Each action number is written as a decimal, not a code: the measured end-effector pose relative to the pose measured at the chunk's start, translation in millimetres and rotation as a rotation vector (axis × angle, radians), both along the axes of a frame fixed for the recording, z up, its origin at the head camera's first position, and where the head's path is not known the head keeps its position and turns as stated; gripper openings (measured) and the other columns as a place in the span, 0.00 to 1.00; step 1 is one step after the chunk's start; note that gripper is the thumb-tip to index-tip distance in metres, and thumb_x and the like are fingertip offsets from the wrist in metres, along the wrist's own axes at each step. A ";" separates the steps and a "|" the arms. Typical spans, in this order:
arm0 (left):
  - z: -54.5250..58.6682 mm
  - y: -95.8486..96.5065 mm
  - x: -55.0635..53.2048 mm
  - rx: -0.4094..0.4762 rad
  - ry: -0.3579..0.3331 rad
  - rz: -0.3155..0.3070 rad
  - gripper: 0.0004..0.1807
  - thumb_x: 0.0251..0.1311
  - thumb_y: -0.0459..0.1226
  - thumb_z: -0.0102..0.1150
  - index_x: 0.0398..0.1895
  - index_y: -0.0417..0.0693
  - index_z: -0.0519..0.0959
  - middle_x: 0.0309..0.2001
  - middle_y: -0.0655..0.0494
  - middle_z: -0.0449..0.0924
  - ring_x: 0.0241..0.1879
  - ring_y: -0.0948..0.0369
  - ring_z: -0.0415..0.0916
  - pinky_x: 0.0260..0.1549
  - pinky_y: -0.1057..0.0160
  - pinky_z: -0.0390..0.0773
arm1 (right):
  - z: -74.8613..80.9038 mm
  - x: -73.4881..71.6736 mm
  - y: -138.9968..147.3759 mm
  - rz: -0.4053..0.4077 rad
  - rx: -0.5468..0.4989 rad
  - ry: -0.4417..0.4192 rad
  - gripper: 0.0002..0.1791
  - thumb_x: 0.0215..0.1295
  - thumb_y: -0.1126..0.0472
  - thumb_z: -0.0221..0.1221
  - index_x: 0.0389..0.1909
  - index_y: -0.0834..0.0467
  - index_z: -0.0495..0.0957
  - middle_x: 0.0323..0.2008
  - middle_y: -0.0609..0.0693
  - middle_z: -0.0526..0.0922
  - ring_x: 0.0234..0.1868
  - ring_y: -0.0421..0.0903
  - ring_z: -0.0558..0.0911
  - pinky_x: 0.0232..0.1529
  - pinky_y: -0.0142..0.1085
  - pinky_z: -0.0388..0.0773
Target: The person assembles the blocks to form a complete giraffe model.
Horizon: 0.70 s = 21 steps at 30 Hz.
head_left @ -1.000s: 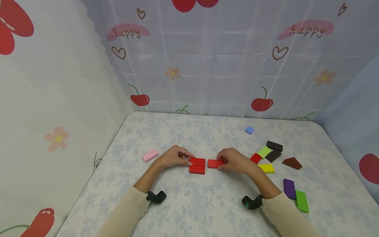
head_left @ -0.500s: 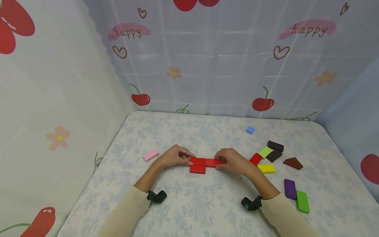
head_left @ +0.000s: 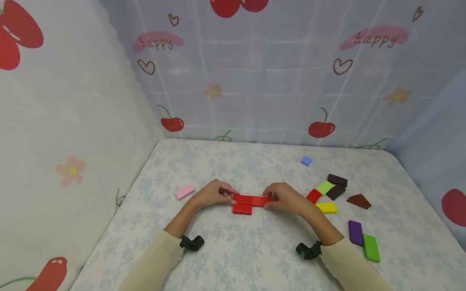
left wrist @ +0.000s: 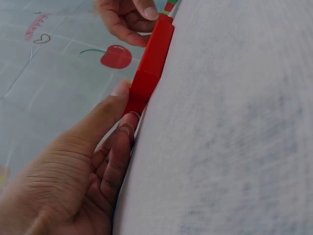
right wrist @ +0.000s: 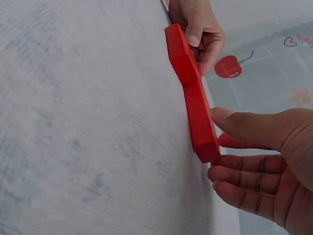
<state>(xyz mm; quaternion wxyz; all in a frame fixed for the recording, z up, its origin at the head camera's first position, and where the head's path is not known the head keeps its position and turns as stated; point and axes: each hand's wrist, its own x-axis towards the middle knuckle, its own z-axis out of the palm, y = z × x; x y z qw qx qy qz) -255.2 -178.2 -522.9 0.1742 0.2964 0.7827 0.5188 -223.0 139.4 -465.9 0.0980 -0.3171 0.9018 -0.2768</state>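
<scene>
Three red rectangular blocks lie flat together mid-table in the head view. The upper left red block (head_left: 243,199) sits directly behind a front red block (head_left: 242,209), their long sides against each other. A right-hand red block (head_left: 260,201) meets the upper left one end to end. My left hand (head_left: 214,193) pinches the upper left block at its left end, thumb in front and fingers behind. At the outer end of the right-hand block, my right hand (head_left: 287,199) holds it between thumb and index finger; its other fingers extend beside the block's end in the right wrist view.
A pink block (head_left: 185,192) lies left of the left hand. Right of the right hand are a red block (head_left: 314,196), a yellow block (head_left: 327,208), a lime block (head_left: 325,187), dark blocks (head_left: 337,180), a brown piece (head_left: 359,201), a purple block (head_left: 355,233) and a green block (head_left: 371,248).
The right hand has slid its red block leftward, closing the gap to the upper left block. Over the last half second both hands have stayed nearly still.
</scene>
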 end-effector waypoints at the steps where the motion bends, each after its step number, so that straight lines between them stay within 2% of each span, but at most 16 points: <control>1: 0.0 -0.5 0.3 -0.002 0.000 0.000 0.14 0.56 0.36 0.76 0.47 0.52 0.89 0.35 0.55 0.85 0.29 0.60 0.77 0.31 0.64 0.78 | 2.2 -0.2 1.3 -0.010 -0.005 -0.008 0.17 0.60 0.58 0.73 0.48 0.60 0.84 0.35 0.45 0.82 0.34 0.41 0.77 0.35 0.31 0.79; 4: 0.9 -1.1 0.7 -0.003 0.002 -0.002 0.14 0.56 0.37 0.76 0.47 0.53 0.89 0.35 0.55 0.85 0.29 0.59 0.77 0.31 0.64 0.78 | 10.4 -1.6 9.7 -0.037 -0.029 0.001 0.17 0.63 0.59 0.71 0.50 0.61 0.84 0.37 0.47 0.83 0.35 0.42 0.77 0.34 0.32 0.79; 11: 3.3 -4.1 0.2 -0.001 0.011 -0.009 0.15 0.57 0.38 0.76 0.48 0.54 0.89 0.36 0.55 0.85 0.31 0.57 0.78 0.33 0.63 0.79 | 31.5 -7.1 49.5 -0.061 -0.044 0.098 0.16 0.64 0.59 0.70 0.49 0.63 0.84 0.43 0.55 0.86 0.37 0.43 0.80 0.34 0.32 0.79; 16: 6.4 -5.7 2.3 0.002 0.011 -0.006 0.14 0.57 0.38 0.75 0.48 0.54 0.89 0.36 0.54 0.85 0.32 0.57 0.77 0.34 0.63 0.78 | 39.6 -10.2 85.8 -0.118 0.016 0.089 0.16 0.64 0.61 0.69 0.49 0.64 0.83 0.44 0.58 0.86 0.37 0.45 0.81 0.33 0.31 0.80; 21: 5.7 -3.8 3.0 0.001 0.011 -0.012 0.14 0.58 0.38 0.75 0.48 0.55 0.89 0.37 0.55 0.85 0.32 0.59 0.77 0.34 0.63 0.79 | 37.2 -9.1 116.5 -0.148 0.098 0.047 0.15 0.62 0.66 0.70 0.49 0.65 0.84 0.44 0.57 0.86 0.37 0.46 0.80 0.33 0.31 0.80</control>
